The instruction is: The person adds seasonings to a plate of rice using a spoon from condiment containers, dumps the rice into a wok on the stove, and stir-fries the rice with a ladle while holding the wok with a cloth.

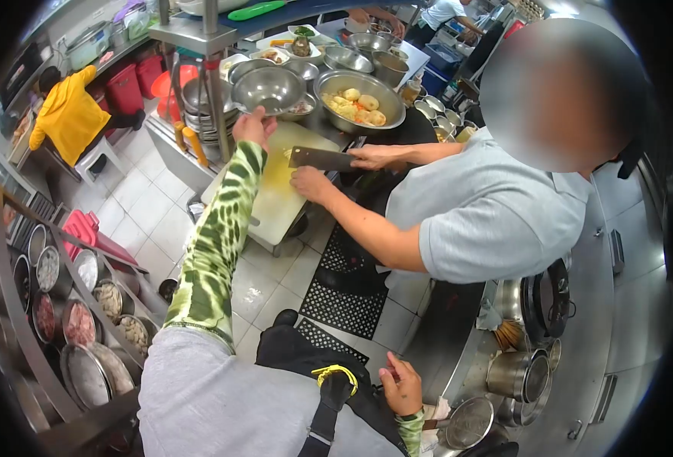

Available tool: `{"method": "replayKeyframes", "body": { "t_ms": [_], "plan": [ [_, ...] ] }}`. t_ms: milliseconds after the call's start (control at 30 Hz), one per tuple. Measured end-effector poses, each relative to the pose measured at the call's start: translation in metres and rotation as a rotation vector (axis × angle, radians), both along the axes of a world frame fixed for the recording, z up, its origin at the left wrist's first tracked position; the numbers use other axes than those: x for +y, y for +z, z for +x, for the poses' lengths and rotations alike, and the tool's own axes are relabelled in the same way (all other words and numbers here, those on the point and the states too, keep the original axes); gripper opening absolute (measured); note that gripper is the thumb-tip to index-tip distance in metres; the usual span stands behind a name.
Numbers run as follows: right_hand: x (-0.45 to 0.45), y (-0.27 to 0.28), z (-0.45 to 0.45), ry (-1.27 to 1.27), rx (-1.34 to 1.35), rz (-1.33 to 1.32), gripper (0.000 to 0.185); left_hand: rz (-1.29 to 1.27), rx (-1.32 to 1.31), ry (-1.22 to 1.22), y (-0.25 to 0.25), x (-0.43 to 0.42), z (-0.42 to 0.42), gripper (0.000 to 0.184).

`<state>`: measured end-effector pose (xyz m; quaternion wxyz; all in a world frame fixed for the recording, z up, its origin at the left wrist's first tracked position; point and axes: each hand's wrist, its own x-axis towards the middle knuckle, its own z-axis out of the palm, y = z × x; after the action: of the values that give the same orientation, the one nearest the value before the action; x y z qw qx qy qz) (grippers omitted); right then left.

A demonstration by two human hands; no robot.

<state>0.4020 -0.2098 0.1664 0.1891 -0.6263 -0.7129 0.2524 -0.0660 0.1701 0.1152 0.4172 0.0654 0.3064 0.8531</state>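
My left hand (254,128), in a green patterned sleeve, reaches forward and grips the near rim of an empty steel bowl (266,90). The bowl is held over the back end of a cutting board (279,186). Down at the lower right, my right hand (402,385) hangs beside my apron with its fingers loosely spread and nothing in them. A co-worker's hand holds a cleaver (317,158) flat over the board, and the co-worker's other hand is by the blade. Small pale pieces lie near the blade.
A large bowl of peeled potatoes (359,103) stands behind the cleaver. The co-worker (496,206) stands close on the right. A shelf frame with food pans (77,320) is at left. Pots (515,373) stand lower right. A person in yellow (70,114) sits far left.
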Motion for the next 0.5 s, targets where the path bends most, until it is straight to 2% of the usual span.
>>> {"method": "replayKeyframes", "body": {
  "t_ms": [100, 200, 400, 467, 500],
  "plan": [
    [0.026, 0.002, -0.004, -0.007, -0.001, 0.001, 0.038, -0.051, -0.010, 0.091, 0.000, 0.056, -0.022, 0.020],
    [0.033, -0.001, -0.002, -0.036, -0.010, -0.111, 0.038, -0.090, -0.051, 0.240, 0.003, 0.078, -0.032, 0.025],
    [0.059, -0.006, 0.003, -0.017, -0.064, -0.088, 0.037, -0.105, 0.014, 0.106, -0.020, 0.136, -0.085, 0.029],
    [0.067, -0.007, 0.001, -0.019, -0.078, -0.079, 0.037, -0.161, 0.075, -0.009, -0.028, 0.145, -0.082, 0.022],
    [0.069, -0.007, -0.001, -0.020, -0.084, -0.076, 0.038, -0.222, 0.149, -0.153, -0.043, 0.153, -0.085, 0.022]
  ]
}}
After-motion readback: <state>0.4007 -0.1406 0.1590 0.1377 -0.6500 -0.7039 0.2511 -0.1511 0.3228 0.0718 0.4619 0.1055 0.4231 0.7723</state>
